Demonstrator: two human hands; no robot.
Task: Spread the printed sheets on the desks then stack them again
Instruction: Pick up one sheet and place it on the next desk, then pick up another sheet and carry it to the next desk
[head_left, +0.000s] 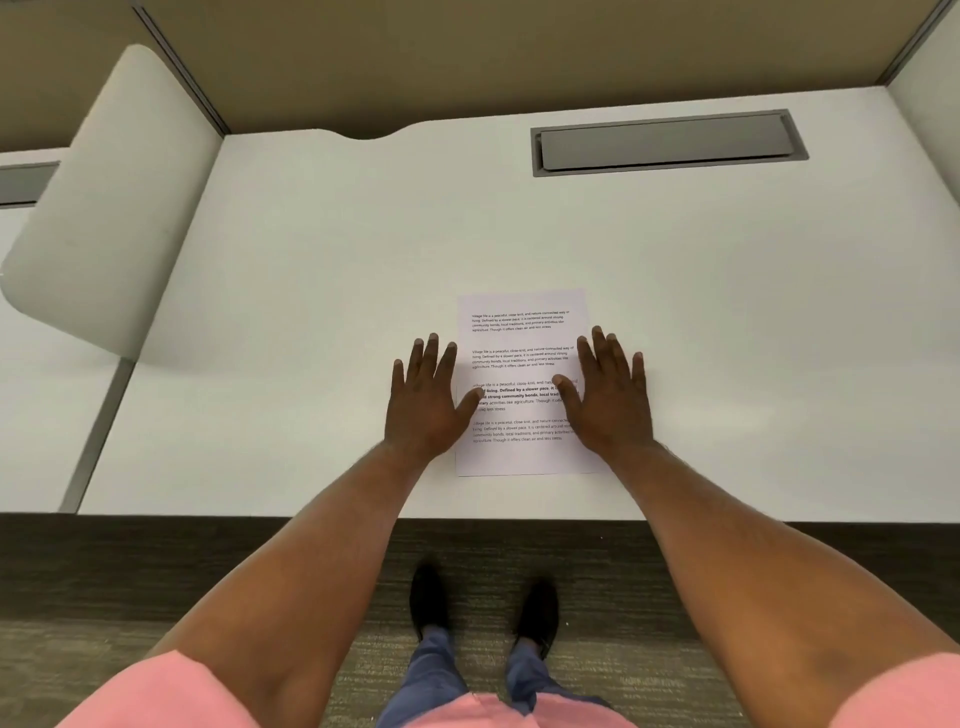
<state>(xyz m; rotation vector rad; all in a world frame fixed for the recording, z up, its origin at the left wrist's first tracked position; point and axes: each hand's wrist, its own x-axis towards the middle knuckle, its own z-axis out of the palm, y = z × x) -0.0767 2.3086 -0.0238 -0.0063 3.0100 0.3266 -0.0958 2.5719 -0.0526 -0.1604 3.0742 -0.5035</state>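
Note:
A stack of printed sheets (519, 338) lies flat near the front of the white desk (322, 270), squared up so only the top page of black text shows. My left hand (428, 400) rests flat on the desk at the stack's left edge, fingers straight, thumb lying on the paper. My right hand (608, 397) lies flat at the right edge, its thumb and palm overlapping the page. Neither hand holds anything.
A grey cable tray lid (667, 140) is set into the desk at the back right. A white rounded divider panel (109, 197) stands at the left, with another desk beyond it. Tan partition walls (467, 57) close the back. The desk's front edge runs above my shoes.

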